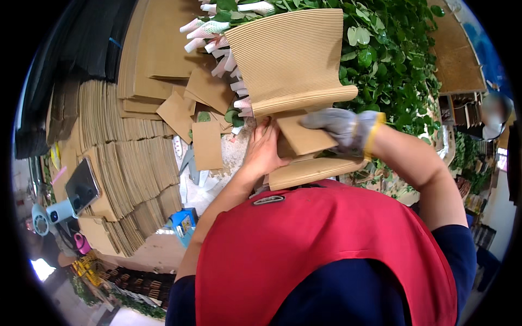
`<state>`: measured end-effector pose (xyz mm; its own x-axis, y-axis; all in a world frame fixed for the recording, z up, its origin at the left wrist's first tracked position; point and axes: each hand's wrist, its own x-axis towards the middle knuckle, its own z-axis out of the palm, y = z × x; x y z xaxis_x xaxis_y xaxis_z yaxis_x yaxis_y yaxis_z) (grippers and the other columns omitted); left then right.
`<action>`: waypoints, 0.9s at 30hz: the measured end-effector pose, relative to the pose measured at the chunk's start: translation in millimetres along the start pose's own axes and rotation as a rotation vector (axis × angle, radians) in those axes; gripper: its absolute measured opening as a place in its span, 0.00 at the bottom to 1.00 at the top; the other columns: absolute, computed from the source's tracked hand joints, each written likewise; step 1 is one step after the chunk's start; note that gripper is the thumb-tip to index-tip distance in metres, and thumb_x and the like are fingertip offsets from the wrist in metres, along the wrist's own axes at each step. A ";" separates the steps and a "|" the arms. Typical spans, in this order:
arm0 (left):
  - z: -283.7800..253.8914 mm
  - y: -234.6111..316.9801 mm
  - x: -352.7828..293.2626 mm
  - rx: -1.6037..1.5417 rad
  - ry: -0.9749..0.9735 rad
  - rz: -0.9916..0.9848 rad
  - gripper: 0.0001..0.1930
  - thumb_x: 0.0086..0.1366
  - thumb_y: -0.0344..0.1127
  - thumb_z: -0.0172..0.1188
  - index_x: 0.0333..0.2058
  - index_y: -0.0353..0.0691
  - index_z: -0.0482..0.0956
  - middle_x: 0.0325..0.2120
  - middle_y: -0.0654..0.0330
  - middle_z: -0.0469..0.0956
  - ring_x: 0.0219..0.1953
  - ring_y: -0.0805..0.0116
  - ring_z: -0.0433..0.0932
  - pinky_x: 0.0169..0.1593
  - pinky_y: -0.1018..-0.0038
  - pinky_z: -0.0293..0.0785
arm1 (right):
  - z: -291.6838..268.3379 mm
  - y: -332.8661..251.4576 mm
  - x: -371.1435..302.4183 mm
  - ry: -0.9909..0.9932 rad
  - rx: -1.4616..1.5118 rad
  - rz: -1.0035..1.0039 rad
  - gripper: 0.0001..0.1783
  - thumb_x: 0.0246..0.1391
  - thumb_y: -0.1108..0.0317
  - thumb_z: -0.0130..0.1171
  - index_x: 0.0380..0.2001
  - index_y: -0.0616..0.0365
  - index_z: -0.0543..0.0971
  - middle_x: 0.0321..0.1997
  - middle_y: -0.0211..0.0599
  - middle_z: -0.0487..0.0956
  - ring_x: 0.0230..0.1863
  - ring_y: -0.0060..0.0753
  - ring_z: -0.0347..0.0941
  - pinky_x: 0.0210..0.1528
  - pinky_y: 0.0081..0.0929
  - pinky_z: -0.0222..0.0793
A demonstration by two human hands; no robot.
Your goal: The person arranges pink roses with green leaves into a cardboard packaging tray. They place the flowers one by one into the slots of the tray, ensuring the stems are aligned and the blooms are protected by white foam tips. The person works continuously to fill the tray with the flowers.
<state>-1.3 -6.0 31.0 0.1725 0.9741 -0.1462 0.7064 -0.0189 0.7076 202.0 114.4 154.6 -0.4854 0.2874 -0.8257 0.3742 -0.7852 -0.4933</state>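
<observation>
A large sheet of ribbed corrugated cardboard [288, 60] lies in front of me, its near edge curled into a roll. Nearest my body is another curled end of ribbed cardboard [318, 169]. Between them, my right hand [340, 127], in a grey glove with a yellow cuff, grips a flat brown cardboard piece [302, 136], held tilted. My bare left hand [263, 149] rests at the left edge of the cardboard, fingers stretched forward and thumb apart; some fingertips are partly hidden at the curled edge. Flower heads in white and pink foam-net sleeves [209, 30] stick out left of the ribbed sheet.
Leafy green stems [391, 60] fill the right side. Tall stacks of cardboard sheets [130, 157] stand at left, with loose cardboard pieces [206, 144] beside them. A phone [82, 186], a small light-blue fan [41, 219] and a blue box [183, 220] are at lower left.
</observation>
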 end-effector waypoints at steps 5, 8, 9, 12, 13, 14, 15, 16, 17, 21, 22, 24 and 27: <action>5.1 -30.5 -3.9 0.007 0.054 0.213 0.40 0.53 0.38 0.71 0.64 0.36 0.64 0.65 0.44 0.62 0.68 0.44 0.58 0.68 0.57 0.59 | 5.8 32.8 65.7 0.162 -0.049 -0.199 0.30 0.51 0.65 0.70 0.56 0.66 0.72 0.43 0.42 0.81 0.39 0.30 0.79 0.35 0.29 0.78; 23.3 -61.5 -38.6 -0.285 0.405 -0.039 0.25 0.63 0.34 0.64 0.58 0.34 0.71 0.56 0.47 0.71 0.59 0.55 0.70 0.58 0.66 0.70 | 8.9 29.6 69.2 0.287 -0.247 -0.146 0.31 0.50 0.62 0.70 0.54 0.66 0.73 0.37 0.39 0.80 0.31 0.28 0.75 0.29 0.27 0.73; 30.5 -69.8 -46.4 -0.413 0.568 -0.191 0.21 0.67 0.34 0.62 0.56 0.34 0.73 0.52 0.49 0.75 0.55 0.60 0.75 0.54 0.70 0.73 | 11.1 27.6 66.3 0.290 -0.275 -0.135 0.31 0.50 0.61 0.69 0.54 0.66 0.73 0.35 0.38 0.79 0.30 0.28 0.74 0.28 0.28 0.71; 15.3 -49.1 -52.4 -0.539 0.118 -0.570 0.14 0.73 0.35 0.56 0.51 0.33 0.76 0.38 0.60 0.80 0.41 0.75 0.78 0.44 0.79 0.74 | 16.6 27.9 64.6 0.296 -0.344 -0.068 0.30 0.50 0.59 0.68 0.52 0.67 0.73 0.33 0.39 0.78 0.27 0.29 0.73 0.27 0.29 0.70; 20.0 -43.8 -55.3 -0.638 0.073 -0.561 0.14 0.73 0.36 0.56 0.50 0.33 0.76 0.35 0.62 0.81 0.38 0.76 0.78 0.42 0.78 0.74 | 18.8 26.6 63.6 0.296 -0.364 -0.056 0.30 0.51 0.58 0.68 0.52 0.67 0.73 0.33 0.39 0.78 0.27 0.30 0.73 0.27 0.30 0.70; 31.1 -36.7 -55.3 -0.731 0.020 -0.542 0.14 0.73 0.37 0.57 0.50 0.33 0.77 0.33 0.64 0.81 0.35 0.77 0.77 0.40 0.78 0.75 | 18.4 33.9 67.5 0.383 -0.480 -0.130 0.27 0.52 0.57 0.69 0.47 0.67 0.77 0.32 0.40 0.79 0.31 0.30 0.74 0.33 0.30 0.71; 39.4 -31.9 -56.1 -0.824 -0.035 -0.523 0.14 0.73 0.38 0.57 0.49 0.33 0.77 0.31 0.66 0.81 0.32 0.78 0.76 0.38 0.78 0.75 | 17.3 39.8 71.2 0.419 -0.569 -0.182 0.27 0.52 0.56 0.69 0.48 0.67 0.77 0.33 0.42 0.79 0.33 0.33 0.75 0.35 0.31 0.71; 44.8 -32.2 -57.5 -0.876 -0.013 -0.507 0.14 0.74 0.39 0.57 0.49 0.33 0.78 0.31 0.65 0.81 0.32 0.78 0.76 0.38 0.78 0.74 | 16.9 41.4 74.1 0.453 -0.664 -0.238 0.28 0.53 0.55 0.68 0.48 0.67 0.77 0.34 0.44 0.80 0.34 0.36 0.76 0.37 0.32 0.72; 49.2 -33.4 -59.1 -0.929 0.007 -0.490 0.14 0.74 0.39 0.57 0.48 0.33 0.78 0.32 0.65 0.82 0.33 0.79 0.76 0.38 0.78 0.74 | 16.6 42.2 76.1 0.489 -0.758 -0.293 0.28 0.53 0.54 0.68 0.48 0.67 0.76 0.35 0.46 0.80 0.36 0.39 0.77 0.39 0.33 0.73; 32.0 -28.7 -56.6 -0.876 -0.046 -0.436 0.13 0.73 0.37 0.55 0.43 0.32 0.78 0.32 0.60 0.83 0.32 0.75 0.78 0.39 0.74 0.75 | 21.3 33.6 72.4 0.453 -0.781 -0.231 0.33 0.54 0.51 0.68 0.52 0.66 0.75 0.43 0.52 0.80 0.44 0.48 0.78 0.45 0.38 0.73; 18.2 -22.3 -52.1 -0.776 -0.106 -0.432 0.12 0.73 0.37 0.55 0.42 0.32 0.79 0.31 0.60 0.83 0.32 0.75 0.78 0.38 0.74 0.75 | 21.0 28.3 71.0 0.427 -0.789 -0.181 0.33 0.54 0.50 0.68 0.53 0.66 0.74 0.44 0.52 0.80 0.45 0.49 0.78 0.46 0.38 0.73; -5.7 -10.3 -44.6 -0.574 -0.222 -0.420 0.12 0.73 0.37 0.55 0.42 0.33 0.80 0.30 0.60 0.83 0.30 0.74 0.78 0.37 0.73 0.75 | 17.8 29.7 74.1 0.432 -0.836 -0.172 0.36 0.53 0.47 0.67 0.55 0.65 0.74 0.48 0.55 0.80 0.49 0.51 0.78 0.50 0.41 0.73; 18.8 -34.4 -53.1 -0.487 -0.208 -0.431 0.12 0.72 0.38 0.57 0.37 0.34 0.80 0.26 0.58 0.83 0.27 0.71 0.78 0.34 0.72 0.74 | 24.5 24.0 74.2 0.512 -0.877 -0.184 0.38 0.47 0.49 0.68 0.54 0.67 0.75 0.51 0.61 0.79 0.52 0.57 0.78 0.53 0.39 0.74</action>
<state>-21.9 -61.3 1.5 0.1079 0.8076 -0.5797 0.3605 0.5116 0.7799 155.6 103.5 88.2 -0.2753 0.7229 -0.6337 0.8726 -0.0888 -0.4804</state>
